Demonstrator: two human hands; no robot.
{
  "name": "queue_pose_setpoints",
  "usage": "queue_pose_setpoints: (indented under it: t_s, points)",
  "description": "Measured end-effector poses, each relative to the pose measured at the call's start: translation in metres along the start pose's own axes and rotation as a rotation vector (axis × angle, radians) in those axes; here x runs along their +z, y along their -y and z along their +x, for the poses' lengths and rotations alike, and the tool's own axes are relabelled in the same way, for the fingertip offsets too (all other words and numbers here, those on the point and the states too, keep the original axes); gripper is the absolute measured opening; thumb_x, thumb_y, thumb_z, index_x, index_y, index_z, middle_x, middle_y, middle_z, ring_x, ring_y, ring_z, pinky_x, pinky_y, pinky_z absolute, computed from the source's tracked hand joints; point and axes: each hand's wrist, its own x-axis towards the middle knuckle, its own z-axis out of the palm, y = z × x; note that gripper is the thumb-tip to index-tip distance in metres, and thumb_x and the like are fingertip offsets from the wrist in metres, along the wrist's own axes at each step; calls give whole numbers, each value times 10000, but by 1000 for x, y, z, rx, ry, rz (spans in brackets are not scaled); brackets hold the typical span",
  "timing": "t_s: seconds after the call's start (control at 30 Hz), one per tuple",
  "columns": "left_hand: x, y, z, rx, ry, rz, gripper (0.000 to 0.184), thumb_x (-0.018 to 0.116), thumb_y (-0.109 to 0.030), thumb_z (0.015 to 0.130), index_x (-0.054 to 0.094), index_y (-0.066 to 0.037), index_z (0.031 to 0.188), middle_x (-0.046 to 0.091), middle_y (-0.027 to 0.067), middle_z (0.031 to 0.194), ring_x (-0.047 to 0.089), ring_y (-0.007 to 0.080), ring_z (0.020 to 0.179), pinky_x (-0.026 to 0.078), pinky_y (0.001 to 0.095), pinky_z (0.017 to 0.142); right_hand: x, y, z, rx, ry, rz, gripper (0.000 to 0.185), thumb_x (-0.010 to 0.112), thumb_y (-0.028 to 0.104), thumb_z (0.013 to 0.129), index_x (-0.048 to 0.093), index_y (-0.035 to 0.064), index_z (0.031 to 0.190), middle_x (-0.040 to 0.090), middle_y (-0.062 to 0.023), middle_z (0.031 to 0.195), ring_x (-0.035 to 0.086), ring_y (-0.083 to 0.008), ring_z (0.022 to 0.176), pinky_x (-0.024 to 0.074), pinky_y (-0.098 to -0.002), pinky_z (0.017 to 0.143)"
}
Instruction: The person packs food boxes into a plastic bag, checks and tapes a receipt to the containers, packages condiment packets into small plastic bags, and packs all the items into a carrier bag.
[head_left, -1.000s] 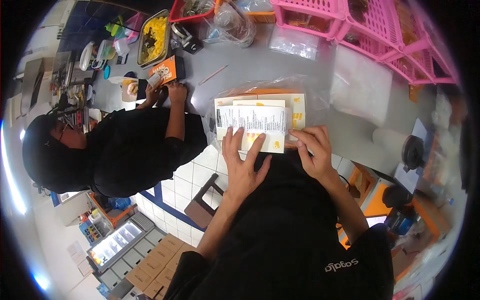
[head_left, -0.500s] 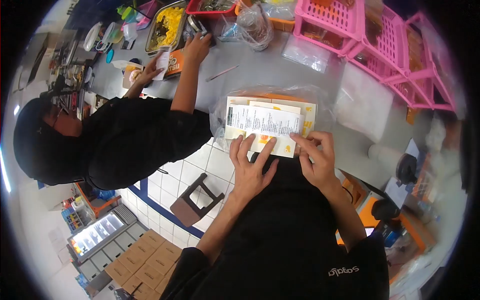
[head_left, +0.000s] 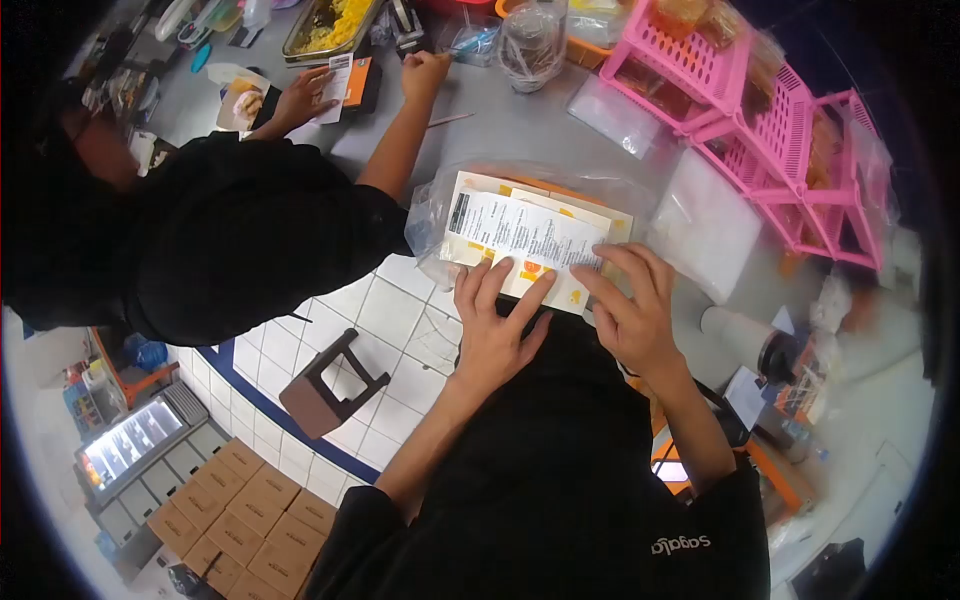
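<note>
A white printed receipt (head_left: 520, 230) lies slantwise across a cream box (head_left: 480, 183) with orange and yellow prints. Clear plastic bag film (head_left: 428, 235) spreads around the box on the steel table. My left hand (head_left: 500, 325) has its fingers spread, with the tips resting on the receipt's lower edge and the near side of the box. At the receipt's right end, my right hand (head_left: 635, 305) presses with outstretched fingertips. Its thumb is near the box's front edge.
A co-worker at left holds a paper slip (head_left: 335, 90) beside an orange box (head_left: 363, 88). Pink baskets (head_left: 765, 140) stand at the back right, near plastic sheets (head_left: 705, 225). A plastic-wrapped container (head_left: 532, 45) stands behind. A stool (head_left: 320, 395) and cartons (head_left: 240, 525) are below left.
The view has shifted and turned slightly. My right fingers have spread further over the receipt's right end. The co-worker's right hand has drawn back from the items behind the orange box.
</note>
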Motion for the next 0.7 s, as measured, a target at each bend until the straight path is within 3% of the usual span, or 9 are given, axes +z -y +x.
queue_pose_setpoints:
  t_s: [0.3, 0.4, 0.47, 0.53, 0.7]
  points:
    - [2, 0, -3, -26, -20, -26, 691, 854, -168, 749, 616, -278, 1388, 375, 153, 1456, 347, 414, 1350, 284, 597, 1141, -13, 7, 21, -85, 64, -25, 483, 655, -53, 691, 726, 122, 1136, 640, -63, 1207, 577, -303, 1110, 409, -436, 934]
    - [3, 0, -4, -37, -39, -45, 658, 832, -193, 783, 612, -306, 1392, 389, 125, 1462, 352, 402, 1345, 286, 609, 1126, -14, 9, 26, -72, 127, -23, 431, 692, 9, 767, 724, 135, 1179, 620, -42, 1215, 566, -268, 1126, 381, -440, 958]
    - [2, 0, -4, -39, -44, -45, 654, 829, -198, 788, 610, -309, 1394, 389, 121, 1464, 351, 401, 1345, 285, 611, 1125, -11, 12, 31, -61, 106, 22, 511, 644, -61, 684, 724, 111, 1159, 640, -60, 1155, 597, -281, 1067, 404, -427, 925]
    - [1, 0, -3, -23, -18, -1, 705, 868, -164, 730, 624, -281, 1380, 376, 151, 1442, 344, 407, 1356, 292, 577, 1146, -7, 10, 30, -78, 115, 15, 517, 640, -60, 688, 727, 113, 1168, 640, -63, 1153, 594, -279, 1066, 403, -425, 928]
    - [2, 1, -3, -35, -20, -3, 704, 869, -170, 727, 627, -299, 1376, 399, 136, 1435, 352, 405, 1350, 298, 574, 1138, -8, 10, 29, -63, 177, 13, 503, 672, -15, 753, 719, 138, 1230, 617, -44, 1189, 576, -247, 1102, 378, -437, 965]
